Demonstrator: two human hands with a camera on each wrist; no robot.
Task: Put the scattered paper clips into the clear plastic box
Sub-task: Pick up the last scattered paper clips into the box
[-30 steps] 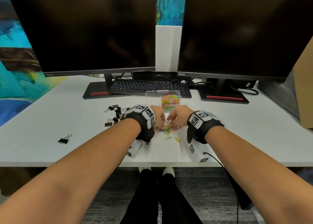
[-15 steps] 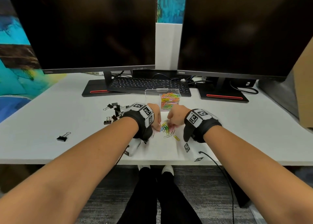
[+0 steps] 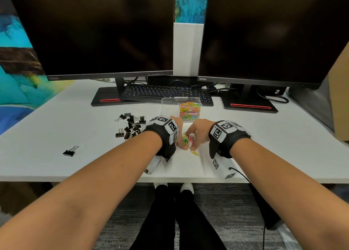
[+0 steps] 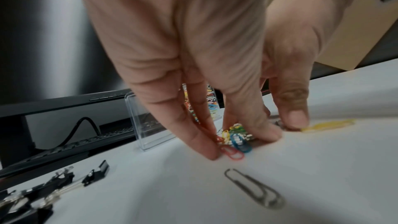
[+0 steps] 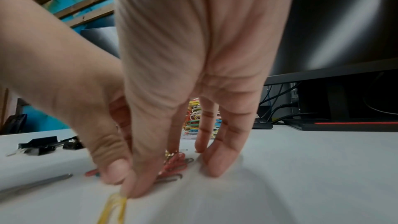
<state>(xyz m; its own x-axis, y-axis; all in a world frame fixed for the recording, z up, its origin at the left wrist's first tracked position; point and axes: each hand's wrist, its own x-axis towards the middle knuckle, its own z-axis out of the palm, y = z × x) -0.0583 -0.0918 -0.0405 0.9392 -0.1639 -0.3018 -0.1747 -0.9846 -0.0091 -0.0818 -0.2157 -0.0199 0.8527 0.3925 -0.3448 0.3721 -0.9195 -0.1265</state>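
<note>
Bare forearms; black wrist straps [image 3: 166, 136] carry white blocks with black square markers; black trousers [image 3: 177, 221], white shoes [image 3: 187, 187].

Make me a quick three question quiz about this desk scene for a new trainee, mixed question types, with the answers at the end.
1. True or false: the clear plastic box already holds colourful paper clips.
2. Multiple choice: the pile of black binder clips lies (A) beside the left hand, (B) beside the right hand, (C) inside the box.
3. Fill in: a lone paper clip lying on the white desk just nearer the person than the fingertips is ____ in colour.

Key: 1 true; 2 A; 3 yellow.
</note>
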